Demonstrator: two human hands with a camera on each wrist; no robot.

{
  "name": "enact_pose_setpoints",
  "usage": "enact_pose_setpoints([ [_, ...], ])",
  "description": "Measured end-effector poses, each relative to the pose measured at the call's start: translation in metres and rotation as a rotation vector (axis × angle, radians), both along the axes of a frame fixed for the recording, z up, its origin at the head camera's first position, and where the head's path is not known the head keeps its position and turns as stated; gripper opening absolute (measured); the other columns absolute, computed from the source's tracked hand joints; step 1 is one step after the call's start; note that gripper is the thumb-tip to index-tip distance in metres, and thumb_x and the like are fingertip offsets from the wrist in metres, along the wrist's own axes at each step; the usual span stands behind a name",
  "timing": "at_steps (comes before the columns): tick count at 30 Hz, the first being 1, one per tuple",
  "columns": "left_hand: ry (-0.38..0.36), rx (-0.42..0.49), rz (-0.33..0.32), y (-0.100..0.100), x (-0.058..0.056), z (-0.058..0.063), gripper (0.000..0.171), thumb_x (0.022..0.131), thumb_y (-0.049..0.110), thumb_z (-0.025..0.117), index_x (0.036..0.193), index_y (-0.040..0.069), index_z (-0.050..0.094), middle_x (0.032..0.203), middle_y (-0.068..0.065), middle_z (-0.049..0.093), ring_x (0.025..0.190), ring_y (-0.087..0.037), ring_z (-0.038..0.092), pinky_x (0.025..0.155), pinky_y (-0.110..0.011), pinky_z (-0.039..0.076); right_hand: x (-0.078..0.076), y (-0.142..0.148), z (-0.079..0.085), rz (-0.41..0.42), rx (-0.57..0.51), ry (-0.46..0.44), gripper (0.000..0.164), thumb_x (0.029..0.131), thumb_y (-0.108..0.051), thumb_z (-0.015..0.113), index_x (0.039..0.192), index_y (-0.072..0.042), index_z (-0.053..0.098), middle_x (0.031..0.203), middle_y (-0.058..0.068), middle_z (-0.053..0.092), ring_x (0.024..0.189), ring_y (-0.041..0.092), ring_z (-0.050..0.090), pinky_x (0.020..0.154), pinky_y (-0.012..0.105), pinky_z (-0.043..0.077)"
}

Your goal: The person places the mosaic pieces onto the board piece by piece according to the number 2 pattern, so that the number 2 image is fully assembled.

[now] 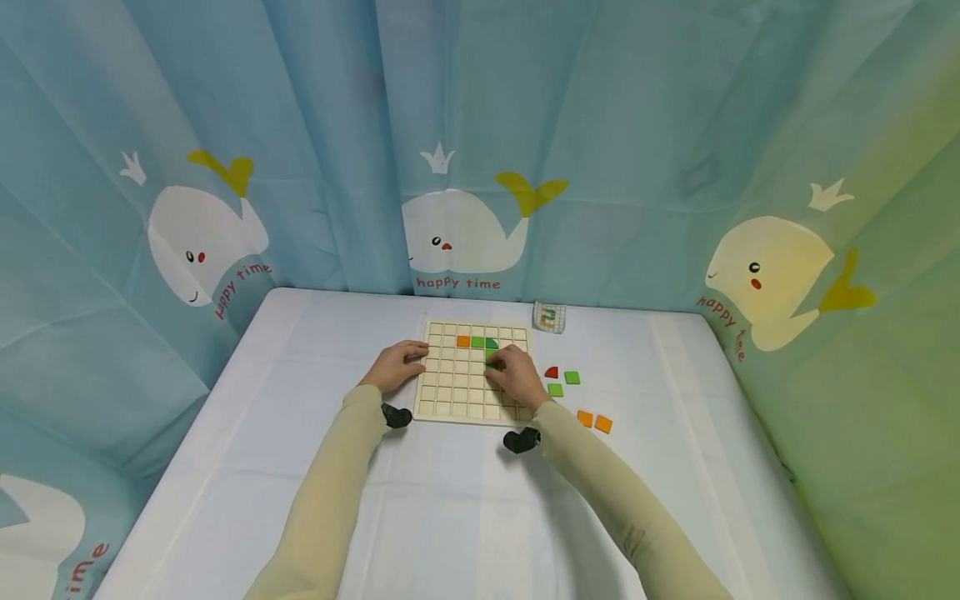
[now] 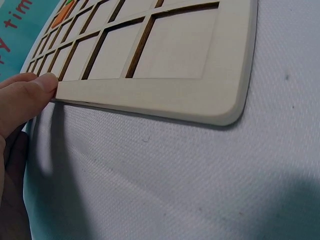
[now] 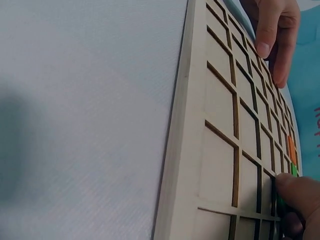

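A pale wooden grid board lies on the table. My left hand is at its left edge, thumb and fingertips touching the rim; in the left wrist view the thumb rests against the frame. My right hand reaches over the right half of the board and pinches a green tile at a cell, the tile mostly hidden by thumb and fingers. Just above it in the upper rows sit an orange square tile, a green square tile and a darker green rounded tile.
Right of the board lie a red quarter-round tile, green square tiles and orange square tiles. A small pattern card lies beyond the board's far right corner. A whale-print curtain hangs behind the white-covered table.
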State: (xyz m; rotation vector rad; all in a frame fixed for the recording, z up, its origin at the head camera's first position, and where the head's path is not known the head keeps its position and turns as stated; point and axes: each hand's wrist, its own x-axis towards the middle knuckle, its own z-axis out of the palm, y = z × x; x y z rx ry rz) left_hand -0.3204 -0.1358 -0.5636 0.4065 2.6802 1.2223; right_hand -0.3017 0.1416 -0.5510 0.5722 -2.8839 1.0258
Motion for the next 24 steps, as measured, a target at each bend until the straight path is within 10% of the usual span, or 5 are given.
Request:
enact_pose_setpoints([
  [9,-0.015,-0.010,-0.003,0.001,0.002,0.004,0.043,0.095,0.018,0.065,0.136,0.004,0.058,0.147,-0.007,0.048,0.143,-0.028,0.032,0.121,-0.043,0.025,0.004,0.011,0.002,-0.020,-0.081,-0.015,0.025,0.092,-0.014,0.069,0.113,0.001,0.069,0.106,0.013,0.063,0.094,0.026,0.060,0.082,0.039,0.055],
  [24,-0.016,-0.007,-0.008,0.000,0.000,0.002,0.044,0.094,0.017,0.066,0.136,0.004,0.058,0.147,-0.007,0.048,0.143,-0.028,0.032,0.121,-0.043,0.026,0.006,0.120,0.016,-0.376,-0.167,-0.164,0.049,0.098,-0.031,0.061,0.137,-0.003,0.055,0.133,0.020,0.054,0.121,0.035,0.051,0.103,0.051,0.046],
])
